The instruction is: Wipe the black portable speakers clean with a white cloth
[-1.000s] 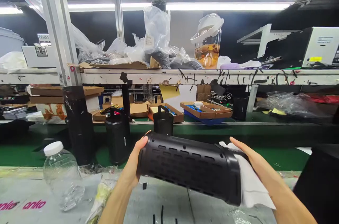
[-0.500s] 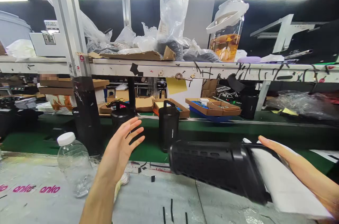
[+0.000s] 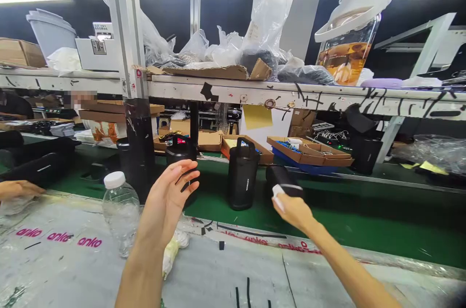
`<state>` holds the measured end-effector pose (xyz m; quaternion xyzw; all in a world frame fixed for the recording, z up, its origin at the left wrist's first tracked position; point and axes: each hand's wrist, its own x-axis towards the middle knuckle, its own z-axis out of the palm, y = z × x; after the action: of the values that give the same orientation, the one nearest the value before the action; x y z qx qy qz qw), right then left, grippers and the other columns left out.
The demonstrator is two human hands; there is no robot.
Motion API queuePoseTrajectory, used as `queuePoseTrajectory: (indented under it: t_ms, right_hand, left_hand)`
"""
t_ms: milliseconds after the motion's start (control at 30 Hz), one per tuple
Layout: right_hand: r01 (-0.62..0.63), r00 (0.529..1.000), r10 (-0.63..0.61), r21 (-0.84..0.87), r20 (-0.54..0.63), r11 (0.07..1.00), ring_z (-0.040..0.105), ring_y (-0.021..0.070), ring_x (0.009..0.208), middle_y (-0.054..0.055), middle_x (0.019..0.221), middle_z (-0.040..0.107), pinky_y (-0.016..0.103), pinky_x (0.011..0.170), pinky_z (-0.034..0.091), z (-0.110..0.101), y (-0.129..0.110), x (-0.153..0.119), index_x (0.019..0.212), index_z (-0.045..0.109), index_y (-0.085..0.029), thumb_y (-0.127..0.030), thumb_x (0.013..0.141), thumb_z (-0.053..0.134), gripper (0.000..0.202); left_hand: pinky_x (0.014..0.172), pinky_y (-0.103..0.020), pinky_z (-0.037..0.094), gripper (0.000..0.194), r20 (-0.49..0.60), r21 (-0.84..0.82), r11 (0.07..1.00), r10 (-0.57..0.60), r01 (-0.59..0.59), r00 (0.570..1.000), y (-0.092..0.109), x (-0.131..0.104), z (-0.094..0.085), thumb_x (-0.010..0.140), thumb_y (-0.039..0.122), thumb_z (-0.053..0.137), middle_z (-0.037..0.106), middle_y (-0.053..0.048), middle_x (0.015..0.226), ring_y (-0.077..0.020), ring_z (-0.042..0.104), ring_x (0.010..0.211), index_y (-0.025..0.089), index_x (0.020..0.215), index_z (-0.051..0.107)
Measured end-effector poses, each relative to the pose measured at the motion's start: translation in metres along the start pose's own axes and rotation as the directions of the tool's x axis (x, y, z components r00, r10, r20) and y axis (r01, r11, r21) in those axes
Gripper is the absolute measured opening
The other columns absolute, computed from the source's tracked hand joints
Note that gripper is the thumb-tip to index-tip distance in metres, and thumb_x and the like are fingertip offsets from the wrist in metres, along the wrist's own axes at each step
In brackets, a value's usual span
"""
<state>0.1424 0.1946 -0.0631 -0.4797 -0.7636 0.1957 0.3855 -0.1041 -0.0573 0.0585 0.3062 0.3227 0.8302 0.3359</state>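
My right hand (image 3: 293,208) reaches over the green surface and grips the near end of a black cylinder (image 3: 282,177) that lies on its side. Something white shows by the thumb; I cannot make out what it is. Just to its left stands an upright black cylinder with a loop handle (image 3: 242,179) and white lettering. My left hand (image 3: 171,196) hangs in the air with its fingers apart and nothing in it. Behind its fingertips is another black handled cylinder (image 3: 178,148), partly hidden. A clear plastic bottle with a white cap (image 3: 120,211) stands left of my left wrist.
The green belt-like surface (image 3: 364,220) runs across behind the wrapped tabletop (image 3: 73,279). Cardboard trays of parts (image 3: 309,153) sit beyond it. A metal post (image 3: 136,148) rises at left, a bag-laden shelf (image 3: 225,87) crosses above. Another person's hand (image 3: 20,190) is at far left.
My right hand has carried the black cylinder away from me and leftward, down to the green surface. The view has turned left, bringing another person's hand in. My left hand stays raised.
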Motion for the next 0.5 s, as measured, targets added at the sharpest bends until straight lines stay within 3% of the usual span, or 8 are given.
queuePoseTrajectory:
  t_ms: [133,267,367,500]
  right_hand:
    - [0.062,0.974,-0.048,-0.055,0.223,0.997,0.059,0.0136,0.074,0.0,0.081,0.061,0.033,0.074,0.049,0.026,0.018,-0.004,0.088,0.062,-0.016,-0.035,0.088,0.061,0.019]
    - [0.011,0.959,0.001,-0.039,0.283,0.999,0.062,0.0157,0.081,0.002,0.089,0.063,0.034,0.076,0.051,0.016,0.017,0.008,0.097,0.062,-0.015,-0.038,0.091,0.057,0.024]
    - [-0.079,0.97,0.08,-0.01,0.23,0.997,0.062,0.0162,0.082,0.003,0.095,0.063,0.035,0.074,0.053,0.002,0.004,0.026,0.1,0.062,-0.013,-0.039,0.092,0.055,0.028]
    - [-0.172,0.985,0.171,0.022,0.02,0.985,0.061,0.0184,0.091,0.006,0.108,0.061,0.037,0.078,0.053,-0.016,-0.036,0.061,0.111,0.059,-0.015,-0.038,0.091,0.056,0.031]
  left_hand:
    - [0.074,-0.025,0.051,0.018,-0.029,-0.02,1.0,0.012,-0.012,1.0,-0.001,0.003,-0.004,0.076,0.034,0.068,0.069,-0.002,0.099,-0.0156,0.061,0.089,0.02,0.087,0.071]
    - [0.075,-0.025,0.049,0.018,0.02,0.055,0.998,-0.032,0.031,0.999,-0.008,0.005,-0.006,0.079,0.035,0.066,0.069,-0.003,0.097,-0.0158,0.061,0.088,0.02,0.089,0.071]
    - [0.075,-0.027,0.047,0.024,0.113,0.292,0.952,-0.125,0.087,0.986,-0.014,0.005,-0.003,0.08,0.04,0.064,0.069,-0.005,0.099,-0.0173,0.06,0.088,0.02,0.092,0.07]
    - [0.079,-0.029,0.044,0.026,0.16,0.517,0.853,-0.181,0.073,0.97,-0.019,0.0,0.006,0.08,0.042,0.064,0.069,-0.005,0.098,-0.0178,0.06,0.088,0.02,0.093,0.071]
